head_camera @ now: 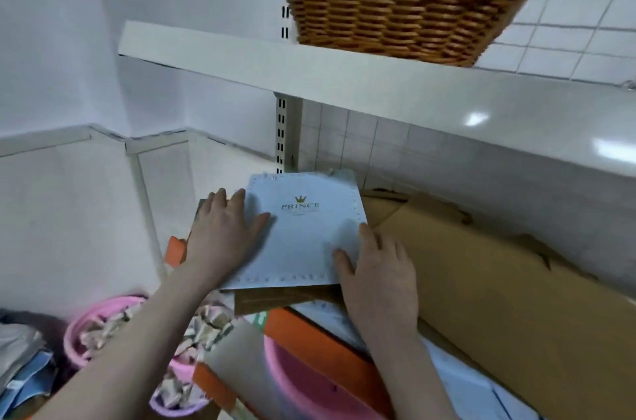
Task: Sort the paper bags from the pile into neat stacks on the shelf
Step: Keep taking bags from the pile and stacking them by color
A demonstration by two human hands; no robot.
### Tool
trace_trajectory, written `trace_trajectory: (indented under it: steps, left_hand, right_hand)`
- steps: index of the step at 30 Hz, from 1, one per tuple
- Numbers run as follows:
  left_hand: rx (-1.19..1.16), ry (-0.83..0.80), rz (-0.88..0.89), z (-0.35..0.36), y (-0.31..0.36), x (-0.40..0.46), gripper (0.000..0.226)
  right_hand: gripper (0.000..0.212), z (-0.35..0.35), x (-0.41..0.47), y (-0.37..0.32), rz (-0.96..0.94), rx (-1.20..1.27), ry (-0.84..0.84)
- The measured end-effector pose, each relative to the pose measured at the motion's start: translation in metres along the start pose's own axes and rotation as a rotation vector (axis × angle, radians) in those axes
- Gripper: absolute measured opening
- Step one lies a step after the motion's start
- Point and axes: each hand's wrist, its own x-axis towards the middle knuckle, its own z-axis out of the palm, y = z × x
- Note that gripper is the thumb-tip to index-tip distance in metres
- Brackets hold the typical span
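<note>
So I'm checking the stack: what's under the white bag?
Under the white bag, brown bags' edges show at its near side and by the left hand. Lower, an orange bag. The rest is covered.

Upper shelf board (344, 75) overhangs white bag (303, 233), limiting headroom; cardboard (481, 282) blocks right; open gap left toward wall.

Paper bag (303, 233) laid atop a stack on the lower shelf, cardboard (488, 282) to its right, basket (402, 3) on the upper shelf (241, 58) above.
</note>
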Motion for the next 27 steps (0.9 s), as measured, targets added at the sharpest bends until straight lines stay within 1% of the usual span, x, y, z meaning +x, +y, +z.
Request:
trace_trajectory:
  steps: [2, 4, 7, 9, 11, 14, 17, 19, 20, 21, 22, 24, 25, 27]
  left_hand:
    - [-0.024, -0.102, -0.024, 0.004, -0.01, 0.019, 0.07]
    - [-0.082, -0.193, -0.038, 0.007, -0.016, 0.034, 0.064]
    - [-0.239, -0.292, -0.053, 0.014, -0.023, 0.05, 0.045]
    - [-0.307, -0.266, -0.055, 0.017, -0.025, 0.056, 0.04]
    - [-0.379, -0.207, -0.052, 0.019, -0.026, 0.059, 0.04]
    - [-0.461, -0.174, -0.076, 0.02, -0.025, 0.059, 0.055]
    - [-0.556, -0.174, -0.084, 0.024, -0.024, 0.06, 0.061]
    - [-0.608, -0.162, -0.105, 0.025, -0.022, 0.06, 0.061]
    - [-0.637, -0.148, -0.117, 0.025, -0.023, 0.06, 0.051]
    - [-0.661, -0.147, -0.138, 0.025, -0.023, 0.059, 0.035]
    - [-0.701, -0.139, -0.142, 0.025, -0.024, 0.058, 0.034]
    - [-0.777, -0.104, -0.147, 0.022, -0.025, 0.055, 0.055]
    - [-0.804, -0.098, -0.156, 0.019, -0.025, 0.053, 0.057]
    - [-0.872, -0.081, -0.149, 0.011, -0.025, 0.048, 0.054]
  right_hand:
    - [0.052, 0.011, 0.005, -0.01, 0.027, -0.046, 0.028]
    - [0.054, 0.019, 0.009, -0.021, 0.054, -0.105, 0.038]
    - [0.063, 0.027, 0.015, -0.032, 0.17, -0.182, 0.002]
    - [0.067, 0.029, 0.017, -0.033, 0.237, -0.198, -0.017]
    - [0.069, 0.027, 0.019, -0.036, 0.256, -0.205, 0.012]
    - [0.072, 0.018, 0.023, -0.036, 0.299, -0.191, -0.063]
    - [0.073, 0.014, 0.025, -0.037, 0.378, -0.089, -0.095]
    - [0.07, 0.015, 0.025, -0.036, 0.428, -0.004, -0.087]
    - [0.068, 0.015, 0.024, -0.035, 0.455, 0.052, -0.079]
    - [0.068, 0.015, 0.023, -0.035, 0.474, 0.107, -0.065]
    - [0.068, 0.014, 0.022, -0.035, 0.485, 0.155, -0.057]
    - [0.063, 0.01, 0.018, -0.036, 0.482, 0.234, -0.06]
    - [0.059, 0.008, 0.015, -0.037, 0.476, 0.266, -0.059]
    - [0.049, 0.004, 0.008, -0.039, 0.456, 0.304, -0.027]
